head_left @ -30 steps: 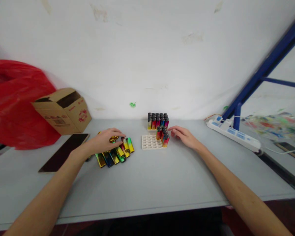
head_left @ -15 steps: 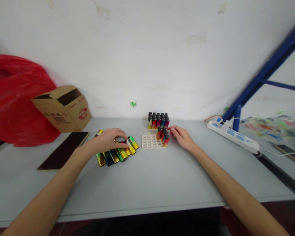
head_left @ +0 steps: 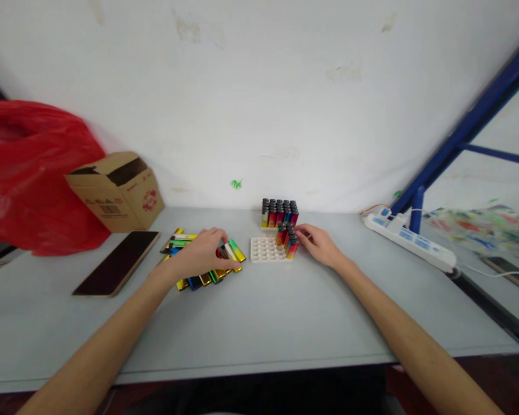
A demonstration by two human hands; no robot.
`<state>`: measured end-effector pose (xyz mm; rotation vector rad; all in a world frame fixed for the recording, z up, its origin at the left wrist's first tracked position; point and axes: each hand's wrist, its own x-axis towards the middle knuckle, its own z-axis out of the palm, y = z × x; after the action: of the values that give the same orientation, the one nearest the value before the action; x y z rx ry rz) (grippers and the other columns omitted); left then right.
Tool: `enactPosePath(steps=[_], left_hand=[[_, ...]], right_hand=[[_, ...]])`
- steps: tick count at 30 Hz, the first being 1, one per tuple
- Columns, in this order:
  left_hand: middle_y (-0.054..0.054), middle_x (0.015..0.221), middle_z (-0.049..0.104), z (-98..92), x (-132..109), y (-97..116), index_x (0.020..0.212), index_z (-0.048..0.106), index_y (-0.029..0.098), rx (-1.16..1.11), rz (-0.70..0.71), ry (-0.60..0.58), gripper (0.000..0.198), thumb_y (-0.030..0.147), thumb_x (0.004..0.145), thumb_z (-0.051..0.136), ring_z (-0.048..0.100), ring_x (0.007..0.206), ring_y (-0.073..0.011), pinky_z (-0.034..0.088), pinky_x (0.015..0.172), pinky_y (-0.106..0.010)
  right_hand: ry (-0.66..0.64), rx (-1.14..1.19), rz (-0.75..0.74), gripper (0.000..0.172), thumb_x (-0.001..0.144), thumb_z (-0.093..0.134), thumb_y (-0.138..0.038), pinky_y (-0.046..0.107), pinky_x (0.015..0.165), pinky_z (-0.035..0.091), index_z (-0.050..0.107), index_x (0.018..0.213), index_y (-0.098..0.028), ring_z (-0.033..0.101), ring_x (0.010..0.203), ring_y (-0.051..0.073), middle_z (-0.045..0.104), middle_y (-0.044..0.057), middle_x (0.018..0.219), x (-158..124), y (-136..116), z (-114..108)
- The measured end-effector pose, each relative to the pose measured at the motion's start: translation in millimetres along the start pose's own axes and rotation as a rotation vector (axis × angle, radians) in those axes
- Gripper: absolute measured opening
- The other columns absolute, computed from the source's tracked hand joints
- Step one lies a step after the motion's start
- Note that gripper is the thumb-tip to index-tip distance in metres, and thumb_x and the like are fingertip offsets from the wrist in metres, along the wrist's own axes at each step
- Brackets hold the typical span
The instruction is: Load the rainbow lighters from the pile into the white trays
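My left hand (head_left: 203,251) is over a row of shiny gold, green and blue lighters (head_left: 194,281) lying flat on the table. Its thumb and fingertips are apart, spanning one lighter with a white and yellow body (head_left: 230,252). To the right is a white tray (head_left: 266,249) with rows of holes. Several red-and-yellow lighters with black tops (head_left: 291,246) stand upright along its right side. My right hand (head_left: 320,243) is at that side, its bent fingers against a standing lighter (head_left: 290,229); the fingertips are partly hidden.
Behind, a second tray full of upright lighters (head_left: 279,213) stands near the wall. On the left are a dark phone (head_left: 116,263), a cardboard box (head_left: 119,196) and a red plastic bag (head_left: 38,178). A white power strip (head_left: 410,239) lies right, by a blue metal frame (head_left: 462,124).
My left hand has shifted right along the lying lighters, and its thumb has spread further from the fingers. My right hand has edged closer to the standing lighters.
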<state>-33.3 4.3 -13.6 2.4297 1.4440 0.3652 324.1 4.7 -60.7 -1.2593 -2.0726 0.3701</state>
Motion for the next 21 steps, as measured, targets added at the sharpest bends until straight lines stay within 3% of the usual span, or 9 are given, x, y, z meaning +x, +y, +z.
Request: enactPosePath(steps=[3, 6, 8, 11, 16, 19, 21], left_hand=[[-0.005, 0.09, 0.072, -1.3, 1, -1, 0.098, 0.057, 0.023, -0.148, -0.054, 0.03, 0.056, 0.065, 0.069, 0.079, 0.067, 0.089, -0.0297, 0.049, 0.077, -0.037], [-0.004, 0.1, 0.073, 0.0, 3, -3, 0.098, 0.055, 0.024, -0.38, 0.01, 0.132, 0.044, 0.055, 0.076, 0.077, 0.069, 0.1, -0.028, 0.053, 0.082, -0.037], [-0.004, 0.098, 0.073, 1.3, 4, -2, 0.097, 0.054, 0.023, -0.558, 0.05, 0.165, 0.039, 0.051, 0.079, 0.075, 0.07, 0.101, -0.0267, 0.055, 0.084, -0.037], [-0.003, 0.089, 0.07, 0.8, 4, 6, 0.1, 0.055, 0.021, -0.753, 0.043, 0.135, 0.039, 0.049, 0.081, 0.075, 0.073, 0.089, -0.0236, 0.057, 0.074, -0.033], [-0.002, 0.086, 0.066, -2.3, 0, 29, 0.112, 0.058, 0.021, -0.835, -0.029, 0.1, 0.04, 0.05, 0.087, 0.071, 0.074, 0.074, -0.0214, 0.047, 0.046, -0.022], [0.0, 0.084, 0.063, -0.5, -1, 39, 0.11, 0.059, 0.021, -0.88, -0.016, 0.097, 0.036, 0.049, 0.089, 0.068, 0.061, 0.047, -0.0109, 0.042, 0.039, -0.021], [0.002, 0.082, 0.06, 1.8, -1, 42, 0.108, 0.06, 0.021, -0.9, -0.007, 0.102, 0.033, 0.048, 0.09, 0.067, 0.051, 0.041, -0.0061, 0.037, 0.037, -0.02]], right_hand=[[-0.031, 0.003, -0.012, 0.029, 0.102, 0.048, -0.034, 0.035, 0.075, 0.053, 0.067, 0.116, -0.017, 0.067, 0.082, 0.022, 0.074, 0.01, 0.1, 0, 0, -2], [-0.135, 0.009, -0.055, 0.031, 0.096, 0.054, -0.027, 0.036, 0.078, 0.053, 0.066, 0.122, -0.015, 0.066, 0.085, 0.022, 0.072, 0.011, 0.104, -1, 0, -7], [-0.222, 0.024, -0.094, 0.041, 0.089, 0.059, -0.021, 0.038, 0.082, 0.054, 0.063, 0.129, -0.013, 0.065, 0.089, 0.023, 0.071, 0.012, 0.108, -3, 1, -12], [-0.291, 0.048, -0.117, 0.057, 0.08, 0.064, -0.016, 0.041, 0.089, 0.054, 0.06, 0.137, -0.014, 0.064, 0.097, 0.025, 0.067, 0.013, 0.117, -5, 1, -19], [-0.312, 0.022, -0.099, 0.069, 0.08, 0.08, -0.038, 0.048, 0.1, 0.052, 0.056, 0.142, -0.017, 0.062, 0.11, 0.031, 0.062, 0.015, 0.128, -8, -5, -20], [-0.299, -0.019, -0.095, 0.074, 0.077, 0.085, -0.05, 0.05, 0.1, 0.052, 0.058, 0.138, -0.017, 0.062, 0.11, 0.032, 0.062, 0.015, 0.125, -7, -9, -14], [-0.293, -0.043, -0.094, 0.07, 0.077, 0.085, -0.052, 0.049, 0.097, 0.053, 0.061, 0.133, -0.017, 0.062, 0.107, 0.032, 0.063, 0.014, 0.12, -6, -12, -11]])
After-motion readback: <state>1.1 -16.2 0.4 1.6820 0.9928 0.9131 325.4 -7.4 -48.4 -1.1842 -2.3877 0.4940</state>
